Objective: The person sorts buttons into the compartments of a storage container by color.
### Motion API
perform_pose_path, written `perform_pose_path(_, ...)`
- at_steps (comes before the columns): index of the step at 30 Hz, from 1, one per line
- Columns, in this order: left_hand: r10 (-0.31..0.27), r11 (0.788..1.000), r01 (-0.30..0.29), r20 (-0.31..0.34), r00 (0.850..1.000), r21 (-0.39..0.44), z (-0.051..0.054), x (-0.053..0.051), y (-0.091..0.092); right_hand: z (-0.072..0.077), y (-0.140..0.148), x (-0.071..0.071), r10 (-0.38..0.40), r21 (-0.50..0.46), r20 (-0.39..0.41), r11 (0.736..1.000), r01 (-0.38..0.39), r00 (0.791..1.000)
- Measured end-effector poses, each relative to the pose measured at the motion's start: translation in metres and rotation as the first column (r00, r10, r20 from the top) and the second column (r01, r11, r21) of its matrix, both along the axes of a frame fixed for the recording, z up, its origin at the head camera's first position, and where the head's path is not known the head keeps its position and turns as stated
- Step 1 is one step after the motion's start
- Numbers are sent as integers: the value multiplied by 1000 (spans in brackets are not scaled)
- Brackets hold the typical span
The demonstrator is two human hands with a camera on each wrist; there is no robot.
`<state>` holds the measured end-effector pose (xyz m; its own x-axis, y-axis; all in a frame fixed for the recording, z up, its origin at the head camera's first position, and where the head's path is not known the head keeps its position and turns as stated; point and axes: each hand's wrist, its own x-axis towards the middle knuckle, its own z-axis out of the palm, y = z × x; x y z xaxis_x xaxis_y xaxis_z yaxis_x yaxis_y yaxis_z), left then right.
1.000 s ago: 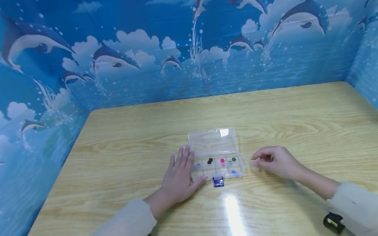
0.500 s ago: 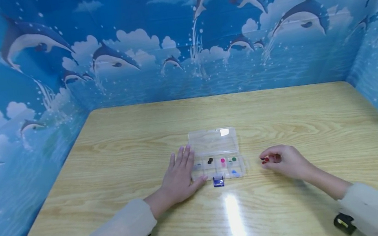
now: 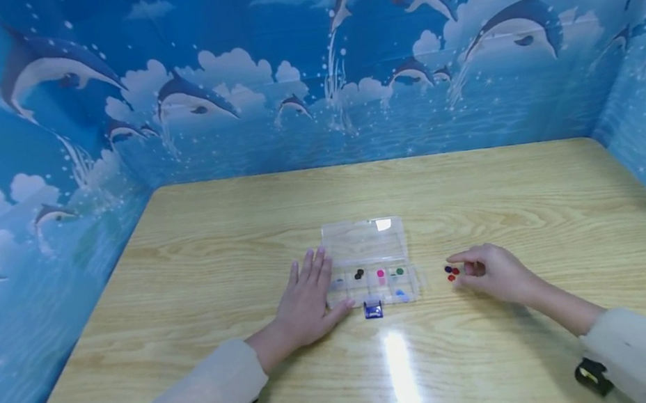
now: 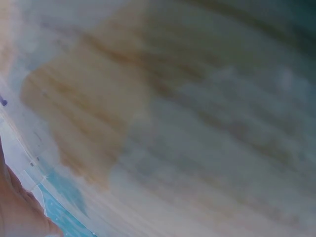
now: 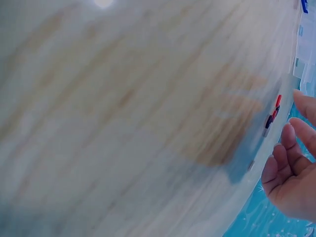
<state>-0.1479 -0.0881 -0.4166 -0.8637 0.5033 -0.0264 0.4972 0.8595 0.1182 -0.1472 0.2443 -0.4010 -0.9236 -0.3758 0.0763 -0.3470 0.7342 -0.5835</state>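
Observation:
My left hand [image 3: 308, 306] lies with fingers spread on the left edge of a clear compartment box, whose raised lid [image 3: 361, 245] leans back. Black, pink, green and blue pieces sit in several compartments. To the right of the box, my right hand [image 3: 496, 276] has thumb and index finger parted beside a dark disc [image 3: 448, 269] and two red discs [image 3: 455, 271] on the table. The right wrist view shows a red disc [image 5: 278, 100] just off the fingertips of the right hand [image 5: 296, 173]. Only part of the left hand [image 4: 19, 210] enters the left wrist view.
A blue latch [image 3: 372, 310] sticks out at the box's front edge. The wooden table [image 3: 236, 215] is bordered by a blue curtain [image 3: 287, 136] with dolphins at the back and sides. A black wrist device [image 3: 592, 376] is by the right sleeve.
My right hand has shifted right, away from the box, and its fingers have parted. The discs, earlier hidden and then partly covered by the fingers, now show in full. My left hand has stayed in place.

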Motion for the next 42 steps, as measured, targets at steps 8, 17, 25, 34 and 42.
perform_pose_path(8, 2, 1000, -2, -8, 1000, -5, -1, 0, 0, 0, 1, -10, -5, 38, -6, 999, 5, 1000)
perform_pose_path(17, 8, 1000, -8, -11, 1000, -15, -1, 0, 0, -3, -3, -18, -42, 52, 18, 998, 41, 999)
perform_pose_path(25, 5, 1000, -5, -4, 1000, -10, -2, -1, 0, -4, -7, -20, -52, 69, -1, 996, 52, 999)
perform_pose_path(34, 2, 1000, -2, -14, 1000, 4, -2, -1, -1, -4, -10, -21, -68, 65, 1, 996, 68, 998)
perform_pose_path(42, 5, 1000, -5, -1, 1000, 6, -1, 0, -1, -6, -10, -22, -66, 47, 3, 997, 66, 998)
